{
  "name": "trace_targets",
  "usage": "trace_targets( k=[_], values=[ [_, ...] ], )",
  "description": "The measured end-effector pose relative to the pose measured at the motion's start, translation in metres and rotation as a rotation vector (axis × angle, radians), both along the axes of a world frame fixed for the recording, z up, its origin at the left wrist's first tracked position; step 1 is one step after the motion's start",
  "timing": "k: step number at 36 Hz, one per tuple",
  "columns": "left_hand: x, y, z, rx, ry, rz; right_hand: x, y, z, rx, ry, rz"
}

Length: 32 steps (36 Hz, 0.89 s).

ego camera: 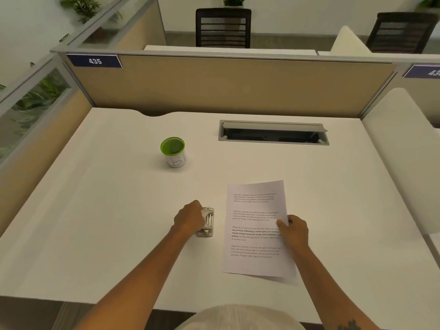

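A printed sheet of paper (256,225) lies on the white desk (107,222), right of centre, its far end slightly lifted. My right hand (294,231) pinches its right edge, thumb on top of the page. Just left of the sheet stands a small metal hole punch (207,222). My left hand (189,217) grips the punch from the left, fingers curled over its lever.
A green-rimmed white cup (173,152) marked "B1" stands farther back on the left. An open cable tray (273,133) is set into the desk at the back right. Beige partition panels (226,84) wall in the desk behind and on the left.
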<state>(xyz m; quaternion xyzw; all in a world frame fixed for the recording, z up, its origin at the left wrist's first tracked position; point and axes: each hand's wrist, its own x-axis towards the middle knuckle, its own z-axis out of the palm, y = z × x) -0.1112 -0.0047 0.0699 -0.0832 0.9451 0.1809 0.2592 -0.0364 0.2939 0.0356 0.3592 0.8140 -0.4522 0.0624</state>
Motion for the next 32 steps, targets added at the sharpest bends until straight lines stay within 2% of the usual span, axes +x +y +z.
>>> trace_targets(
  k=[4,6,10,12,14,18,24,32],
  values=[
    [0.003,0.009,0.002,-0.012,0.017,0.012,0.001,0.007,0.001,-0.049,0.015,-0.025],
    [0.006,0.017,0.0,0.031,0.098,0.018,0.002,0.011,0.002,-0.078,0.027,-0.029],
    [0.016,0.041,-0.003,0.312,0.312,0.012,0.003,0.018,0.004,-0.177,0.046,-0.066],
    [0.022,0.054,-0.003,0.461,0.284,0.049,0.002,0.022,0.007,-0.217,0.062,-0.08],
    [0.025,0.067,-0.003,0.524,0.203,0.106,0.002,0.025,0.011,-0.255,0.083,-0.102],
    [0.026,0.085,-0.004,0.564,0.068,0.183,0.002,0.036,0.021,-0.303,0.112,-0.126],
    [0.022,0.11,-0.011,0.639,0.063,0.231,0.005,0.065,0.028,-0.358,0.141,-0.16],
    [0.009,0.175,-0.016,0.719,-0.008,0.216,0.001,0.134,0.027,-0.304,0.132,-0.179]
  ],
)
